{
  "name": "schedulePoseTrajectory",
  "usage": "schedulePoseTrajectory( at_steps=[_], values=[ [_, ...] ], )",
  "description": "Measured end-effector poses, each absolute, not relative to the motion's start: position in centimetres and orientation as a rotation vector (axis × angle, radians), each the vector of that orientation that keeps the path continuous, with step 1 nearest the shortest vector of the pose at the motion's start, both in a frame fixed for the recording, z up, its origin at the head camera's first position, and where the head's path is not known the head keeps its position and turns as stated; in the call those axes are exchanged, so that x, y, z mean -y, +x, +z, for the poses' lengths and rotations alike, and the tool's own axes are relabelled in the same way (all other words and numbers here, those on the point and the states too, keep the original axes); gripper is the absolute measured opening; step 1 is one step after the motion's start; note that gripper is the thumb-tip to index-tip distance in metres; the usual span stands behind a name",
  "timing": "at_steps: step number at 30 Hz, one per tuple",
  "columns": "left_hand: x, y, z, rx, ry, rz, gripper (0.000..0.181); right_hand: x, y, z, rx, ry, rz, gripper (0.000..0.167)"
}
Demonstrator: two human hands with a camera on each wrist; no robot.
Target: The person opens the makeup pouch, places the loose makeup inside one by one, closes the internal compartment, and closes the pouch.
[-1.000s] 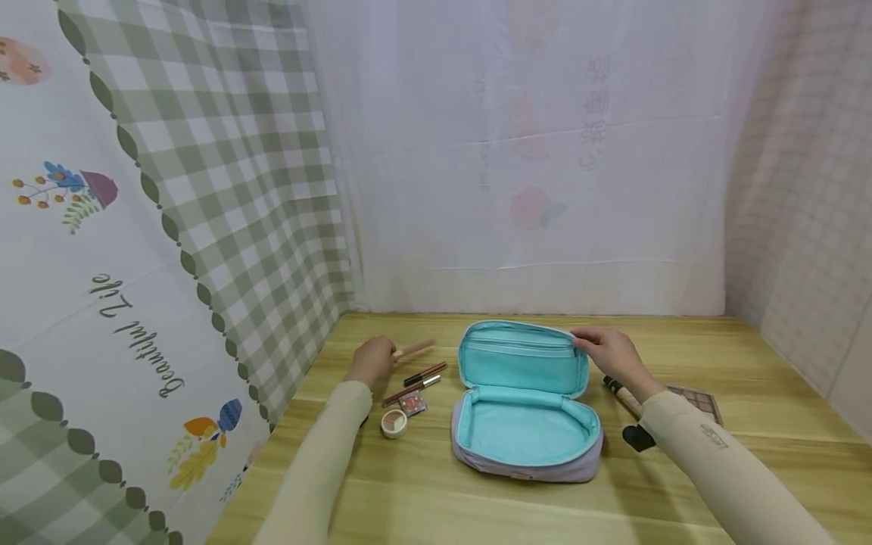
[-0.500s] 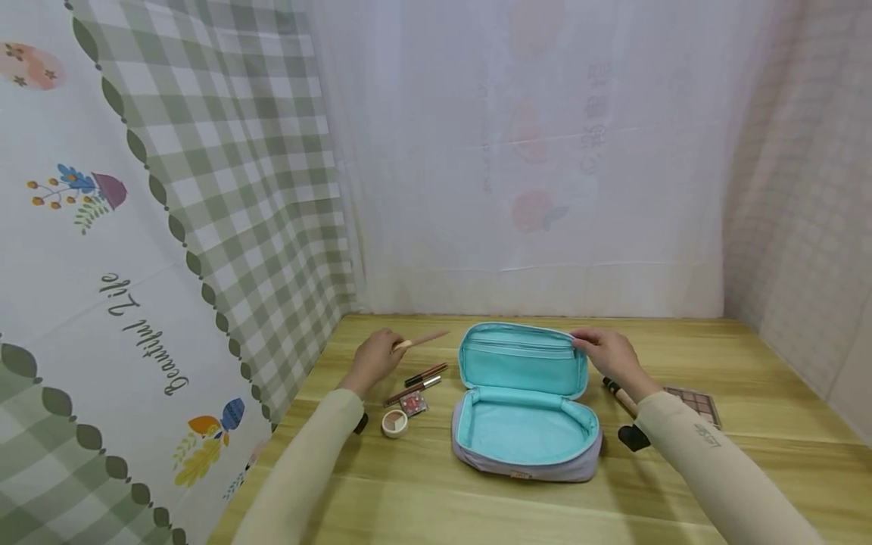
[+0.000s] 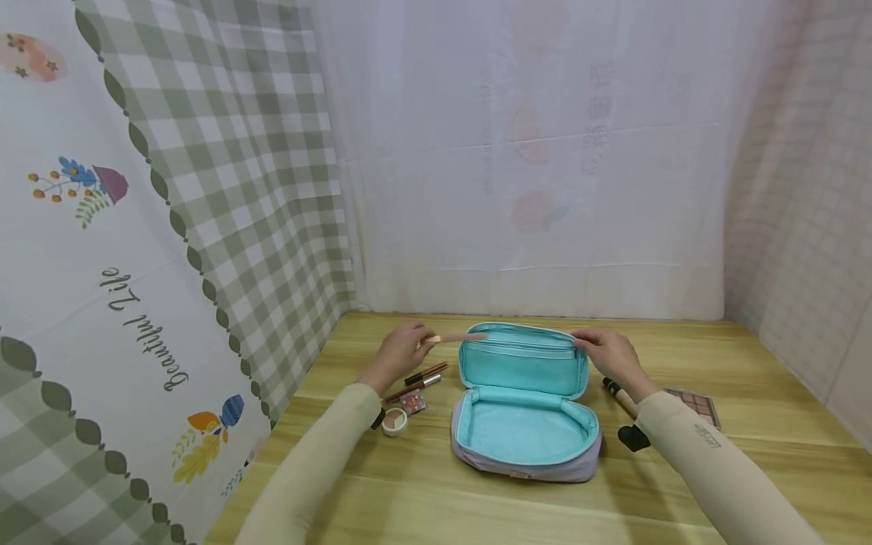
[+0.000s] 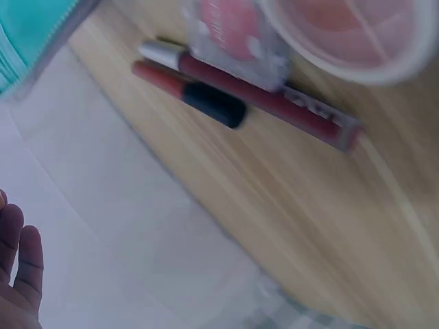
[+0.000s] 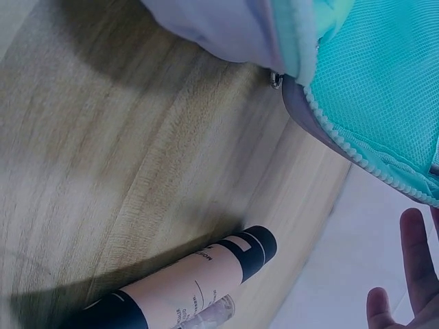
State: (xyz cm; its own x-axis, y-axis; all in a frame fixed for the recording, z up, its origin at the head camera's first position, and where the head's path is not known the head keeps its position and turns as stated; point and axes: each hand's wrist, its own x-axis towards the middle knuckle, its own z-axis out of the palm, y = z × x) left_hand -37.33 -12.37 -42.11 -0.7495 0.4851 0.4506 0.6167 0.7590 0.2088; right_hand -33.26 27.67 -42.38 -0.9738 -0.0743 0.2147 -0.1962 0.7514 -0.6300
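1. Makeup stick (image 3: 462, 337), slim and pinkish, pinched in left hand (image 3: 398, 352); tip overlapping upper-left corner of bag lid (image 3: 524, 369) in head view, actual contact impossible to tell.
2. Upper-right lid corner pinched in right hand (image 3: 608, 353); lid raised behind turquoise-lined cosmetic bag (image 3: 487, 464), mid-worktop (image 3: 422, 507).
3. Likeliest snag: stick tip catching on lid rim if carried too low, then twisting in a grip near one end.
4. Lid liable to flop if right grip slackens, perhaps covering the base opening.
5. Left sleeve (image 3: 327, 446) very near round compact (image 3: 394, 424); a low sweep apt to shove compact, blush case (image 3: 413, 403) or lip gloss tube (image 3: 412, 389).
6. Beige makeup tube (image 3: 620, 396) beside right forearm, rounded, so prone to roll if nudged.
7. Far worktop edge close behind lid, white curtain (image 3: 545, 291) beyond; little room for backward swing.
8. Best open room: strip between compact and bag, plus worktop in front.
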Motion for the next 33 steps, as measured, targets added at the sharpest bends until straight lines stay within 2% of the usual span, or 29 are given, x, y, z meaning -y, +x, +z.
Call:
schedulePoseTrajectory(
  at_steps=[11, 24, 33],
  values=[
    [7.7, -37.3, -42.1, 2.55, -1.03, -0.3, 0.017, -27.8, -32.8, -42.4, 2.781, 0.255, 1.019, 0.036],
    [4.8, -36.7, -42.6, 2.405, -1.053, -0.203, 0.016, -28.0, -32.9, -42.6, 2.725, 0.345, 0.942, 0.032],
    [3.2, -36.3, -43.2, 2.308, -0.956, -0.021, 0.02, -28.4, -32.6, -42.6, 2.7, 0.392, 0.919, 0.032]
  ],
)
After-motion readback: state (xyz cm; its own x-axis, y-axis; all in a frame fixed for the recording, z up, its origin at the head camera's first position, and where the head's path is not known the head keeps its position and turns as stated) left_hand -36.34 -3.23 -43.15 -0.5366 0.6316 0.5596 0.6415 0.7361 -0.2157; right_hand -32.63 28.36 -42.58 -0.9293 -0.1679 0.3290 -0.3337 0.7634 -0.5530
